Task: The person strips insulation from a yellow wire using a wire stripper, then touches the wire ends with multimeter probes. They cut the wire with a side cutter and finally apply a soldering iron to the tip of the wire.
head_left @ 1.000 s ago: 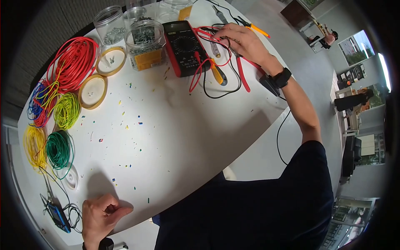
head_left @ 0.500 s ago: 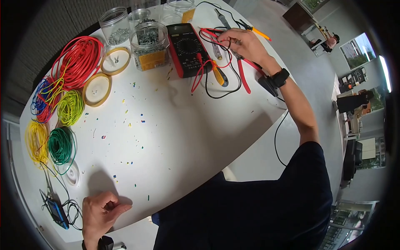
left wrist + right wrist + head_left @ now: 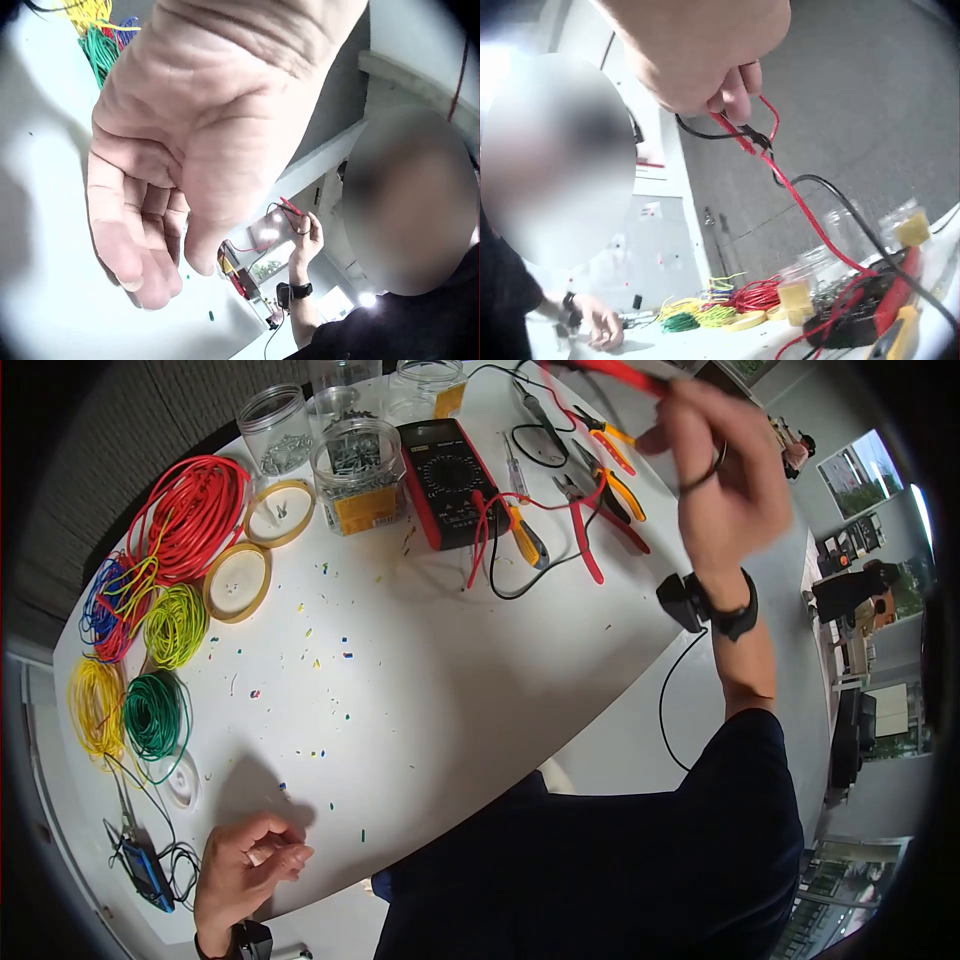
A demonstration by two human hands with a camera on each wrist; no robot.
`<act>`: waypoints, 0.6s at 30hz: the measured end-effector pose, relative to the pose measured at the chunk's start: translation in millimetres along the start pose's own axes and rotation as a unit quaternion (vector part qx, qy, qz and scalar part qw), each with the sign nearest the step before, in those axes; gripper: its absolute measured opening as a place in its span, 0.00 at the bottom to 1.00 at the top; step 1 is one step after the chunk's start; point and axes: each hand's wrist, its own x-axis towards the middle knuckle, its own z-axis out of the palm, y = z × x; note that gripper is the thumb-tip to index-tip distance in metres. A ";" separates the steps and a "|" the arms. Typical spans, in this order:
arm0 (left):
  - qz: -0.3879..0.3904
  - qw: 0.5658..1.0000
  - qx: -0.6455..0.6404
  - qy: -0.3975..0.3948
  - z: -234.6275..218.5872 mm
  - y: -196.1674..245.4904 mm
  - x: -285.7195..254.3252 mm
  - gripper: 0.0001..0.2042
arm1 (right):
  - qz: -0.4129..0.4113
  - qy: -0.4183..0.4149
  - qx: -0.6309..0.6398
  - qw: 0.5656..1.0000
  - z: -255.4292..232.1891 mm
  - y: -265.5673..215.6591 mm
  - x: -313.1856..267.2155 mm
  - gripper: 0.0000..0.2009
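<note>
High above the table's right side, the right hand (image 3: 725, 475) holds the red probe (image 3: 620, 372) of the multimeter (image 3: 445, 475). In the right wrist view, red and black leads run down from the fingers of the right hand (image 3: 720, 64) to the meter, with a black piece beside the red probe (image 3: 735, 133). The left hand (image 3: 245, 865) rests at the table's near edge, fingers loosely bent. Nothing shows between the fingers of the left hand (image 3: 172, 172) in the left wrist view.
Coils of red wire (image 3: 205, 510), yellow wire (image 3: 97, 710) and green wire (image 3: 152, 718) lie at the left. Jars with metal pieces (image 3: 358, 465) stand behind. Right of the meter are a screwdriver (image 3: 527, 540), red-handled pliers (image 3: 583, 540) and yellow-handled pliers (image 3: 622, 488). Small scraps dot the table (image 3: 480, 690).
The right hand has risen off the tools towards the right, lifting the red probe and leads. The pliers it partly covered now show. The left hand's fingers have shifted slightly.
</note>
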 end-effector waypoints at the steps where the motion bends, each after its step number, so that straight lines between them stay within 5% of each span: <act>1: 0.001 1.000 0.001 0.000 2.4 1.0 1.5 0.06 | -0.191 0.004 -0.074 0.979 3.3 -14.5 15.9 0.10; 2: 0.060 0.998 0.036 -0.002 5.1 2.3 3.7 0.06 | -0.267 -0.115 -0.078 0.954 -11.3 -26.2 12.1 0.13; 5: 0.159 0.982 0.099 -0.002 13.9 20.2 6.2 0.08 | -0.231 -0.190 -0.128 0.946 1.2 -65.2 -8.3 0.15; 6: 0.197 0.972 0.129 -0.001 17.1 29.3 5.9 0.09 | -0.272 -0.133 -0.058 0.951 14.0 -71.1 -12.9 0.15; 7: 0.198 0.971 0.131 0.001 21.1 37.7 5.6 0.09 | -0.310 -0.073 0.011 0.948 27.2 -77.2 -17.9 0.15; 11: 0.242 0.967 0.077 -0.021 36.6 58.2 13.7 0.16 | -0.307 -0.070 0.095 0.944 57.1 -119.5 -45.8 0.12; 13: 0.201 0.974 -0.107 -0.018 53.9 65.3 23.7 0.24 | -0.327 -0.180 0.084 0.924 65.2 -126.2 -52.9 0.10; 14: 0.202 0.974 -0.103 -0.015 56.7 68.5 28.8 0.24 | -0.351 -0.238 0.076 0.902 67.4 -126.3 -53.8 0.11; 18: 0.216 0.976 -0.032 -0.027 52.8 72.1 38.8 0.28 | -0.372 -0.244 -0.020 0.895 87.8 -120.3 -69.9 0.07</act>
